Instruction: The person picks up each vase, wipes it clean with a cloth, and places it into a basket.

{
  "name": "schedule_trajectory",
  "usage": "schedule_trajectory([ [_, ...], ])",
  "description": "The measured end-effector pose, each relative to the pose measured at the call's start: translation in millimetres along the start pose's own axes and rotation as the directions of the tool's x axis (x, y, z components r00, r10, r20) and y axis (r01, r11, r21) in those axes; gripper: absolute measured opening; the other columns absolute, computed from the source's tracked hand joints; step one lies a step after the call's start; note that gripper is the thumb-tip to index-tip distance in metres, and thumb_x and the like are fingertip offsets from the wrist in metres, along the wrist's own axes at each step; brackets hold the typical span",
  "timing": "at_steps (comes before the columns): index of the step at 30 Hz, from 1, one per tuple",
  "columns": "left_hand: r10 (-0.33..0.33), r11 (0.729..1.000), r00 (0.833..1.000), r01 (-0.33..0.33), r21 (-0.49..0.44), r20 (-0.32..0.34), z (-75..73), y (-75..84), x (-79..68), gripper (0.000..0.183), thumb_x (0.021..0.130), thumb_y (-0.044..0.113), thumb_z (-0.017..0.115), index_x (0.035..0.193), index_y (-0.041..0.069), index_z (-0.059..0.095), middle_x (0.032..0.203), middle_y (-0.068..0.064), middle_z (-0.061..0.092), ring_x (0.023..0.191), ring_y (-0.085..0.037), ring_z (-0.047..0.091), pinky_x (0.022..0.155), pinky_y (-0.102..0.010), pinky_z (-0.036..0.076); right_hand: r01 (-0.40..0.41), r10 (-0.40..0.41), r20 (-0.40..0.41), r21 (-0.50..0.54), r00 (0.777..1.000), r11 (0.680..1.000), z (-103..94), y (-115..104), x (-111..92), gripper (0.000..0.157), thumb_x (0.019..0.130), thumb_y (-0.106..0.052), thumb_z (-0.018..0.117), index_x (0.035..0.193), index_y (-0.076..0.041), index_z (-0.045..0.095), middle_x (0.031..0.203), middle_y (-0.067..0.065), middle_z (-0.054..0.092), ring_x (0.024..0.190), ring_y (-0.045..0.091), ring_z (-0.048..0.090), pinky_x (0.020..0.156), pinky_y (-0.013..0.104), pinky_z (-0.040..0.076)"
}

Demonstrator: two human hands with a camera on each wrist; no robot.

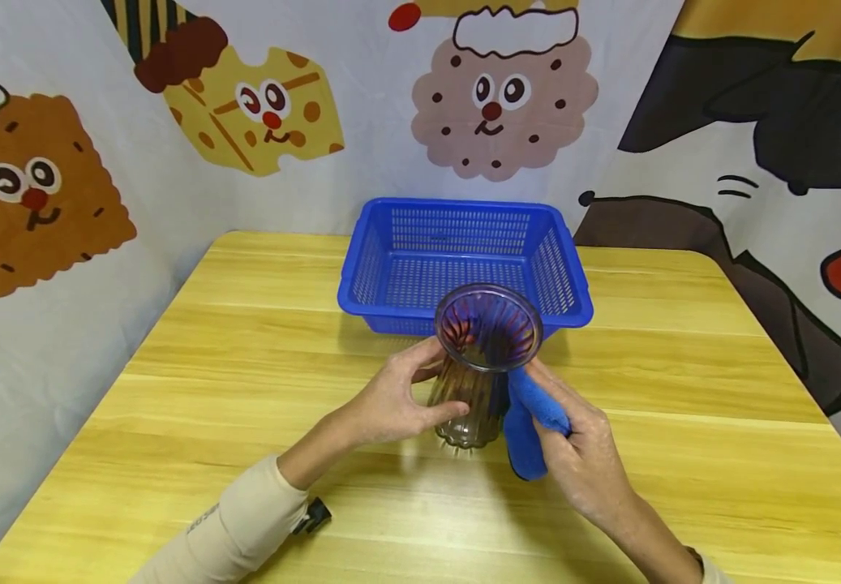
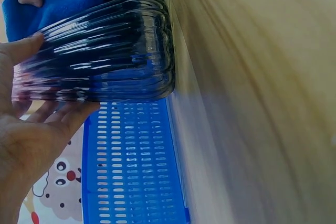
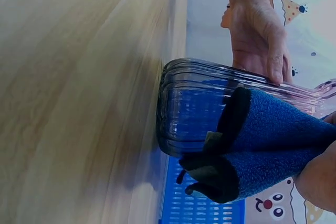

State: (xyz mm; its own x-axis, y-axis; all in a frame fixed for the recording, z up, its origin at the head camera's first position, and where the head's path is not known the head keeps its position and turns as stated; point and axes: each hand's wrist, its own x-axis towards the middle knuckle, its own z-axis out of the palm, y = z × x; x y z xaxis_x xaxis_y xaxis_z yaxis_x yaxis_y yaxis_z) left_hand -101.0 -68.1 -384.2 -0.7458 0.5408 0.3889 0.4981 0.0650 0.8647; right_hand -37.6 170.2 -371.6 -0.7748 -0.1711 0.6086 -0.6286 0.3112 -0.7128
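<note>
A ribbed, purple-tinted glass vase [image 1: 489, 328] with a flared rim stands about upright between both hands, its base at or just above the tabletop. From the left, my left hand [image 1: 394, 397] grips it, thumb on the near side and fingers on the far side. My right hand [image 1: 584, 450] pinches a folded blue cloth [image 1: 525, 434] at the vase's right side, close under the rim. In the right wrist view the cloth [image 3: 273, 140] hangs in folds with dark edging and a small tag. Some right fingers are hidden behind cloth and glass.
Directly behind the vase, a blue perforated plastic basket [image 1: 362, 280] sits on the wooden table [image 1: 245, 324]. A small black clip or buckle [image 1: 312, 516] shows by the left sleeve. Cloth printed with cartoon faces [image 1: 376, 122] hangs behind the table.
</note>
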Motion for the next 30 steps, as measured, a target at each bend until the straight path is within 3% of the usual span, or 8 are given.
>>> schedule_trajectory([
  [6,-0.008,1.000,1.000,0.008,0.010,0.011,-1.4,0.3,1.7,0.081,0.081,0.003,0.086,0.151,0.009,0.047,0.150,-0.004,0.051,0.135,-0.023,0.048,0.104,-0.038,0.050,0.052,-0.053,-0.007,-0.036,0.999,0.998,-0.6,4.4,1.2,0.055,0.081,0.028,0.052,0.131,0.008,0.063,0.140,0.018,0.057,0.131,0.019,0.053,0.110,0.025,0.042],
  [12,0.007,1.000,1.000,-0.007,-0.001,0.019,-2.5,-1.1,2.8,0.081,0.080,0.001,0.086,0.150,0.006,0.047,0.150,-0.006,0.050,0.135,-0.023,0.049,0.104,-0.036,0.050,0.084,-0.082,0.034,-0.085,0.996,0.993,-4.4,5.0,1.1,0.064,0.073,0.031,0.048,0.131,0.008,0.063,0.142,0.016,0.056,0.132,0.020,0.052,0.109,0.025,0.042],
  [23,-0.039,0.999,0.999,0.039,0.010,0.001,-2.7,0.9,2.5,0.083,0.076,0.000,0.089,0.149,0.005,0.050,0.151,-0.006,0.049,0.135,-0.022,0.048,0.101,-0.033,0.052,0.045,-0.034,0.066,-0.165,0.997,0.985,-9.5,3.1,-1.6,0.067,0.069,0.027,0.048,0.130,0.006,0.066,0.141,0.011,0.058,0.130,0.019,0.053,0.109,0.022,0.041],
  [30,-0.033,0.999,0.999,0.033,0.020,-0.016,-2.1,0.4,2.4,0.081,0.074,-0.001,0.090,0.146,0.003,0.052,0.149,-0.008,0.052,0.133,-0.023,0.051,0.098,-0.033,0.054,-0.001,0.016,0.076,-0.182,0.997,0.983,-9.6,3.3,-2.9,0.068,0.069,0.025,0.047,0.131,0.004,0.066,0.141,0.009,0.059,0.130,0.020,0.053,0.110,0.020,0.039],
])
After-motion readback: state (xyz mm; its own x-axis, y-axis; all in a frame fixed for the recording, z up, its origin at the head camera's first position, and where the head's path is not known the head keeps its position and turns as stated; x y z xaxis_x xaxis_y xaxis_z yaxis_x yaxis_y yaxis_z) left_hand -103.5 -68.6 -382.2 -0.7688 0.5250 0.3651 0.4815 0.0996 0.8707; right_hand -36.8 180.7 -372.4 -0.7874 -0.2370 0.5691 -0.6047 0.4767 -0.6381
